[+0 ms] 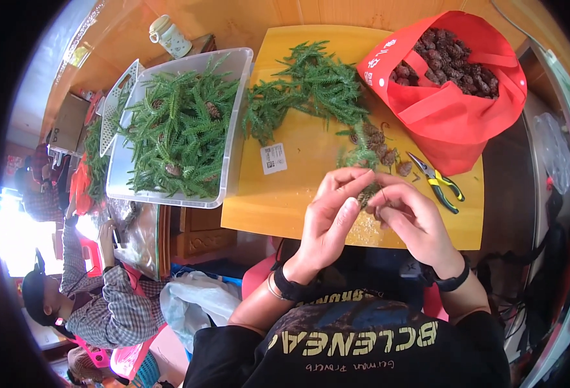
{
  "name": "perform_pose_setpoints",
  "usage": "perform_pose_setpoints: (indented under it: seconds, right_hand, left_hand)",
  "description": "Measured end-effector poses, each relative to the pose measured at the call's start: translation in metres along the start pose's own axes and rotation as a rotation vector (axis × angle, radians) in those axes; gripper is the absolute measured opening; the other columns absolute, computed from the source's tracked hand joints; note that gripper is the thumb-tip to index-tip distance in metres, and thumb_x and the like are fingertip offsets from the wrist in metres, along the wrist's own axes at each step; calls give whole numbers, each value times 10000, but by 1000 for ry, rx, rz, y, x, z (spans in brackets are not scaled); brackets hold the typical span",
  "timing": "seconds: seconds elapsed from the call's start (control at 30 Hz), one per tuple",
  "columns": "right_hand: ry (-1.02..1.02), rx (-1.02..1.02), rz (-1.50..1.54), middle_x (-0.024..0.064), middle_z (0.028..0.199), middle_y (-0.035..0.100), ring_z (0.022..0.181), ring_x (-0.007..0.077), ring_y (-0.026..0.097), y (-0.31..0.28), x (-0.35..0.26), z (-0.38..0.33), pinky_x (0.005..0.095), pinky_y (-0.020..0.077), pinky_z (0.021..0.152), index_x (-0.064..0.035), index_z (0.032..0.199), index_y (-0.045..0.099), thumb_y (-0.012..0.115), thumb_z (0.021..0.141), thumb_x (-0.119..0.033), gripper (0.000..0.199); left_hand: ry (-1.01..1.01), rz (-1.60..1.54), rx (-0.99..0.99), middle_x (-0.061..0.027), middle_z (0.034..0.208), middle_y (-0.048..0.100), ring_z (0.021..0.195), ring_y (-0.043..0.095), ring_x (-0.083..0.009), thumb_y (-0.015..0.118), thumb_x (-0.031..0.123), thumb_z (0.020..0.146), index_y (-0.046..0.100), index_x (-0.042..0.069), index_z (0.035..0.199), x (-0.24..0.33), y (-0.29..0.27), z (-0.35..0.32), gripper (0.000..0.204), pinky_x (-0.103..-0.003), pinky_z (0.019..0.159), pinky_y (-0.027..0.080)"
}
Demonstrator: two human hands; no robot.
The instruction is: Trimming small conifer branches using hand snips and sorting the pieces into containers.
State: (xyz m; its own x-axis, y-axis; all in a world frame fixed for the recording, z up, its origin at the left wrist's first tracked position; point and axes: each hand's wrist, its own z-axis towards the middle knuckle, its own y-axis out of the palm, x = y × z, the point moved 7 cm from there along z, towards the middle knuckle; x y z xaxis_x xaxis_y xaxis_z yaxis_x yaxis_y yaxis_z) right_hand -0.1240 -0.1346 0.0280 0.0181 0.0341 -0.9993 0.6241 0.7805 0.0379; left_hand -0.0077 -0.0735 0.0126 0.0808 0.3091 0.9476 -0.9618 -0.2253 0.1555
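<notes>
While you work at the yellow surface (311,194), another person (97,297) in a checked shirt sits far to your left, low in the view. Right of them, a clear bin (236,116) rests on the surface's left edge, filled with green sprigs (178,129) and a few cones. A white perforated tray (120,97) leans on its far left corner, and a pale jar (168,35) stands beyond it. On the bare wood beside the bin lies a small white tag (273,158).

A loose pile of sprigs (307,90) spreads across the middle of the surface, trailing toward you into a cluster of brown cones (382,152).

Your left hand (330,216) is raised at the near edge, its grip narrow, with fingers pinched on a small sprig with a cone (367,194). Your right hand (414,220) meets it from the other side, its grip also closed on that same piece, so the sprig with its cone sits between both hands just above the near edge of the surface. Each wrist carries a dark band.

Just right of the cones, yellow-handled pliers (437,184) lie on the surface. Behind them a red bag (453,116) stands open, packed with more cones (446,58).
</notes>
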Motion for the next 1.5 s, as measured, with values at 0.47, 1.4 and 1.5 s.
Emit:
perform_pose_setpoints:
  seconds: [0.47,1.4,1.5]
  right_hand:
    - [70,-116,-14,66,986,548,757,80,495,-14,-4,2,210,386,669,29,868,573,486,877,-66,129]
    - [137,-343,91,1,800,581,687,52,456,-22,-1,-1,204,367,626,-17,820,562,441,881,-130,177]
    - [183,-293,83,79,791,570,709,119,514,-24,-4,0,244,405,678,7,760,555,454,810,-58,130]
  left_hand:
    - [38,384,56,-128,1305,440,1189,441,-209,777,180,706,263,-12,1380,18,-22,17,869,-332,970,349]
    - [-176,-299,-256,-83,939,523,823,540,-160,606,-48,784,492,70,876,7,6,7,189,-291,746,461]
    - [-274,-387,-273,-86,954,510,809,541,-161,603,-43,784,464,80,903,5,12,3,220,-310,763,471]
